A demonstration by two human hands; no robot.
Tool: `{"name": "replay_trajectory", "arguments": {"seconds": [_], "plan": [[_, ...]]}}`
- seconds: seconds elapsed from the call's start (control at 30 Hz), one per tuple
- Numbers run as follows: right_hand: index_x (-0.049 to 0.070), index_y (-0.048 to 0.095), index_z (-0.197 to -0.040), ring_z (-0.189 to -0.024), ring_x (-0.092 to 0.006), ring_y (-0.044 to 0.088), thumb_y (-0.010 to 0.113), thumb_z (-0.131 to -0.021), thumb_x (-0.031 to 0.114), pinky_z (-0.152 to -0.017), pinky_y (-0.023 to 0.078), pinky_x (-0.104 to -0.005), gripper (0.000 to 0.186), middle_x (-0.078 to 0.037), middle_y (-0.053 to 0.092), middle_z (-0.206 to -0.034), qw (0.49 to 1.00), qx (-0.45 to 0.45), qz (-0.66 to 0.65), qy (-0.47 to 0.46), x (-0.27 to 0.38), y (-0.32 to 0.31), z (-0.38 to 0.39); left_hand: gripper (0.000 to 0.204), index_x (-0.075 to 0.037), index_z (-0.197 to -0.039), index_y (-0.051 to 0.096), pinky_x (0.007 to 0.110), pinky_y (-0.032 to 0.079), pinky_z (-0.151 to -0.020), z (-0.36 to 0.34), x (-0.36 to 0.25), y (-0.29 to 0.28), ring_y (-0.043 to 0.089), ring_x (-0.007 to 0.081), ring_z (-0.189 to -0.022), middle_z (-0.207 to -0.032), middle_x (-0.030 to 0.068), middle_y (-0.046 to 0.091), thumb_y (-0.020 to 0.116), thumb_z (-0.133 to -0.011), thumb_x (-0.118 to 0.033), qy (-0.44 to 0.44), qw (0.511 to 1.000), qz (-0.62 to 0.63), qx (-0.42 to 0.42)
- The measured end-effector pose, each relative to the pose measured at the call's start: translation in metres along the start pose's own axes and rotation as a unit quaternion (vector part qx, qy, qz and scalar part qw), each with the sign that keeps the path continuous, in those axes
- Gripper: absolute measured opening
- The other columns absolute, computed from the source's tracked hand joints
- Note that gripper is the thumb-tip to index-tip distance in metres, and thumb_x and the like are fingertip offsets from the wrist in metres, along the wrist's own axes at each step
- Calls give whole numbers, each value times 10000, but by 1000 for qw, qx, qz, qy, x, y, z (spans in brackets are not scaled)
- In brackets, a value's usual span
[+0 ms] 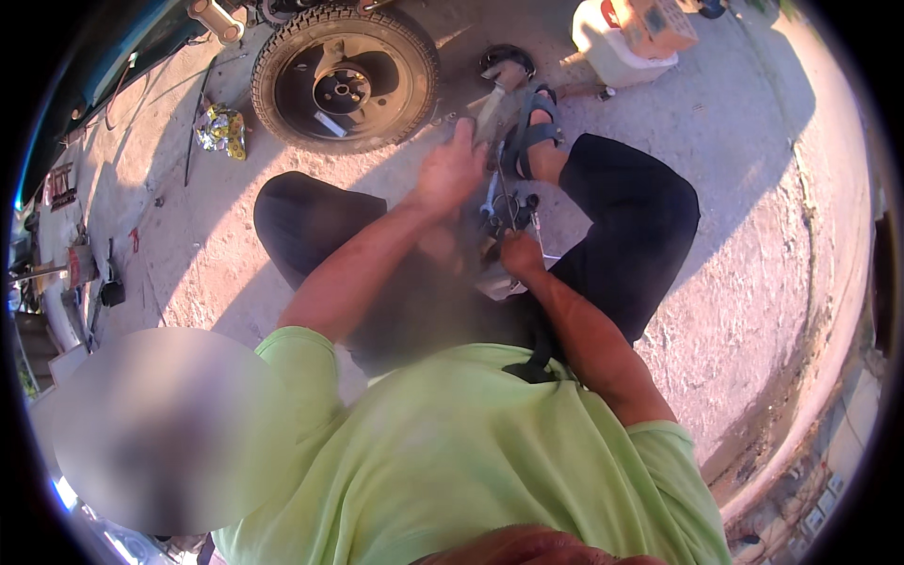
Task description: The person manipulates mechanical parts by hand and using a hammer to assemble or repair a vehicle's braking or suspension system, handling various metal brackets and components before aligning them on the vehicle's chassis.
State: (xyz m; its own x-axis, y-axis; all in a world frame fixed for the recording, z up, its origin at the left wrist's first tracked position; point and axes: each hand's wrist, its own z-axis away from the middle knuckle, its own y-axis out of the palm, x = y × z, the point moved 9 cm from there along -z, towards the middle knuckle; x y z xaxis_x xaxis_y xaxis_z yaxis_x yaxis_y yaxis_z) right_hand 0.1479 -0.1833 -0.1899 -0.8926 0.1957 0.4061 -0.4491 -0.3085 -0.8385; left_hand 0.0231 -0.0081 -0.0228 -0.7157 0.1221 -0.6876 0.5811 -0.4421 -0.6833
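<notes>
Between my bent knees, my left hand [450, 176] is closed around the lower end of a grey tool that looks like a hammer [490, 115], its head pointing away from me. My right hand [523, 254], nearer and to the right, is closed on a thin metal rod [506, 193] that slants up toward the hammer. Beside the rod lies a shiny wrench [490, 192]. Small dark metal parts [527, 202] sit just ahead of my right hand. A hazy smear over the middle blurs what lies under my left wrist.
A wheel with its tyre [414, 89] lies flat at the far left of my hands. Left of it are a crumpled gold-and-silver wrapper [221, 130] and a thin dark rod [193, 141]. A white container [621, 56] carries a cardboard box [656, 26]. My sandalled foot [540, 132] is close by.
</notes>
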Motion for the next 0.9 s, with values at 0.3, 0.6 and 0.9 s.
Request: {"name": "replay_trajectory", "arguments": {"seconds": [0.3,0.6,0.9], "plan": [[-10,656,-970,-868,-413,669,444,-975,208,-750,539,-528,304,-229,660,-937,997,17,67,-32,-4,-10,-1,520,56,-1312,430,552,454,-941,1,-31,-32,594,523,-1055,-1107,367,607,528,-938,-291,12,1000,6,-24],[4,665,-1004,-864,-415,666,429,-969,194,-767,538,-526,305,-224,657,-961,998,-1,62,-26,1,-9,-7,514,50,-1318,448,544,447,-960,-22,23,10,583,497,-1100,-1122,349,613,537,-921,-264,-8,999,-41,25],[21,661,-1035,-906,-439,659,400,-987,213,-805,535,-529,328,-238,643,-1029,998,53,24,1,3,-24,6,435,32,-1183,483,541,482,-866,37,-69,-76,635,495,-937,-969,328,644,538,-973,-345,47,981,101,-157]]}}
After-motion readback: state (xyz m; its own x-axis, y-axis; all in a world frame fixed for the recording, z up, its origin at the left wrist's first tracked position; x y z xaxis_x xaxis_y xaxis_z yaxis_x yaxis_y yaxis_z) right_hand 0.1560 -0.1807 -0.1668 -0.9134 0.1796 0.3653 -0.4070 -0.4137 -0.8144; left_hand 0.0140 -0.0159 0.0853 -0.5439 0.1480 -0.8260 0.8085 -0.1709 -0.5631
